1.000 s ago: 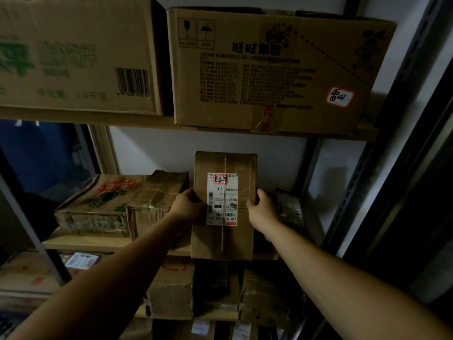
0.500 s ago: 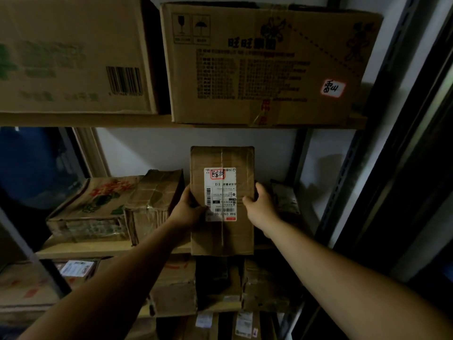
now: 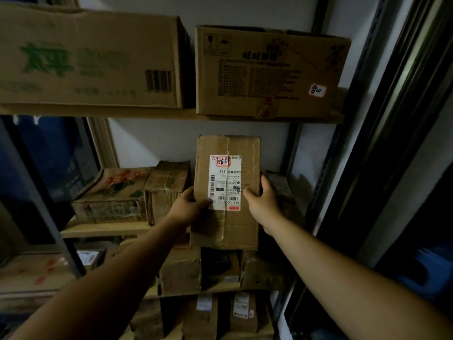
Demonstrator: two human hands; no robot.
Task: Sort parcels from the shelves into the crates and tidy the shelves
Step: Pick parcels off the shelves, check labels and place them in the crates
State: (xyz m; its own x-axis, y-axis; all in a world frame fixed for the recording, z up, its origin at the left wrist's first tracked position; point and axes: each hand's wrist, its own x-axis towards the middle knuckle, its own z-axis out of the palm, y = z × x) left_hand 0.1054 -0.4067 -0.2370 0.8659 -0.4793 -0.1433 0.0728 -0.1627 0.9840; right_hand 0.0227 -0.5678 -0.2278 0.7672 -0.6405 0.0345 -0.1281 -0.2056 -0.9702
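Observation:
A tall brown taped parcel (image 3: 226, 224) with a white shipping label stands upright at the front of the middle shelf (image 3: 105, 229). My left hand (image 3: 190, 207) grips its left edge, thumb on the label's lower corner. My right hand (image 3: 263, 201) grips its right edge. The parcel's bottom hangs a little below the shelf's front edge. Two lower parcels (image 3: 137, 192) lie to its left on the same shelf. A dark flat packet (image 3: 279, 190) lies behind my right hand, partly hidden.
Two large cartons (image 3: 267, 72) sit on the upper shelf (image 3: 147, 113). More boxes (image 3: 181, 271) fill the lower shelves. A metal upright (image 3: 326, 168) and a dark frame stand close on the right. A blue object (image 3: 426, 273) shows at lower right.
The view has shifted so the shelves sit further right and lower. Both hands stay on the parcel's sides, and the parcel has hardly moved on its shelf.

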